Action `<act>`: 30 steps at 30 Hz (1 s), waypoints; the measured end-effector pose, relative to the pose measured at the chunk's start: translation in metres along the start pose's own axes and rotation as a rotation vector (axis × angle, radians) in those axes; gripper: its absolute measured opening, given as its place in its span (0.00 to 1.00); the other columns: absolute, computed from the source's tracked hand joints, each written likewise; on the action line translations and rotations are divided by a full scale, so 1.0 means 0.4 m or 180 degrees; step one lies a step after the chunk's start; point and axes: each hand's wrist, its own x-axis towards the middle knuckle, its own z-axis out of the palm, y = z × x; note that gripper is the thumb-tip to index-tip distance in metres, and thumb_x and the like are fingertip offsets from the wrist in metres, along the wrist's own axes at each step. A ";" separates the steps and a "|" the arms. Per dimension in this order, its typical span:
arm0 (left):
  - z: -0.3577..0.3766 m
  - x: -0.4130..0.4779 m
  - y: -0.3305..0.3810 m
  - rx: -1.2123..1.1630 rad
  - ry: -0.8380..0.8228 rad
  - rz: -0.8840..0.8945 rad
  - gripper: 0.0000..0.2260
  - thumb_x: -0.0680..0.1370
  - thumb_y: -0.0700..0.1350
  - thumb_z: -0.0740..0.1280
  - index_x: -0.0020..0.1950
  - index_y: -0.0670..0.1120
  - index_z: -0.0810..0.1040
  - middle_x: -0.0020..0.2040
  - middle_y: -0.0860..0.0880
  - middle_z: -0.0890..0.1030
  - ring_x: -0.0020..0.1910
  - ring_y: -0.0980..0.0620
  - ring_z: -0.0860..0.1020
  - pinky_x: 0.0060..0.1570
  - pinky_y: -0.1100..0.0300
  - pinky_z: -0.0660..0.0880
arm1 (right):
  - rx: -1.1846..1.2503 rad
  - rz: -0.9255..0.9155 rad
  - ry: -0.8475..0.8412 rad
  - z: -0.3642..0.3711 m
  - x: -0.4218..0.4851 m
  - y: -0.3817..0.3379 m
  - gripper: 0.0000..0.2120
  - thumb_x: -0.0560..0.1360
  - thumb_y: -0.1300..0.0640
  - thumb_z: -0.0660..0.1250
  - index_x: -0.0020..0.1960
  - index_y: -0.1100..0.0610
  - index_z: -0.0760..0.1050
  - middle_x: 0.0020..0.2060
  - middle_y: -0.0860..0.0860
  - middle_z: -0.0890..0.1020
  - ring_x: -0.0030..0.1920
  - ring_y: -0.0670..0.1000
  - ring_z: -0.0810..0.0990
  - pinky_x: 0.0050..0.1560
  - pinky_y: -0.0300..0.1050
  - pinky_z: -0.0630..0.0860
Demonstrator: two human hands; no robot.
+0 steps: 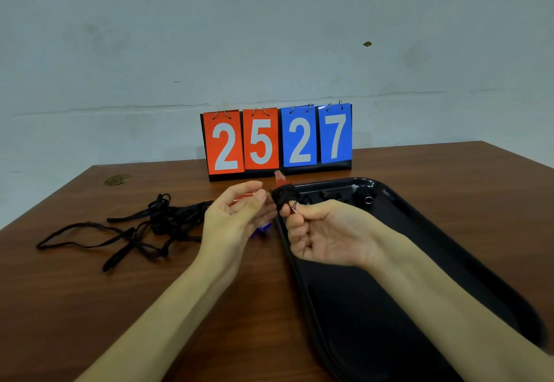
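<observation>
our right hand (323, 231) pinches the coiled cord (284, 196); we should steady it with the loosely spread left hand (236, 216) just beside.

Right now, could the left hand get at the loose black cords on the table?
Probably yes: the left hand hovers right beside the loose black cords, with only bare table between them.

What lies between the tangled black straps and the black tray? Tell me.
Head view: the left hand, and beneath it a small, partly hidden blue object beside the tray rim. The right hand grips a rolled strap.
</observation>
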 end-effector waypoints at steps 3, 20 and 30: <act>0.001 0.000 -0.006 0.0122 -0.0068 -0.0001 0.10 0.72 0.40 0.67 0.52 0.41 0.79 0.46 0.43 0.84 0.48 0.47 0.83 0.48 0.57 0.80 | -0.0373 -0.0138 0.0260 -0.001 0.002 0.003 0.11 0.78 0.58 0.60 0.42 0.57 0.78 0.29 0.47 0.73 0.31 0.44 0.69 0.38 0.37 0.66; -0.016 -0.001 -0.075 0.3257 -0.0658 0.0693 0.08 0.78 0.39 0.63 0.47 0.51 0.79 0.44 0.56 0.80 0.48 0.60 0.76 0.45 0.74 0.68 | -0.3575 -0.0225 0.2530 -0.096 -0.077 0.055 0.12 0.72 0.54 0.64 0.35 0.57 0.82 0.27 0.48 0.80 0.29 0.46 0.75 0.34 0.39 0.71; -0.146 0.095 -0.032 0.3098 0.1070 0.0487 0.07 0.78 0.39 0.63 0.50 0.48 0.79 0.50 0.48 0.80 0.45 0.56 0.76 0.43 0.65 0.70 | -0.5070 -0.0058 0.2977 -0.032 -0.115 0.039 0.21 0.77 0.46 0.51 0.35 0.58 0.72 0.32 0.53 0.78 0.33 0.53 0.75 0.36 0.45 0.71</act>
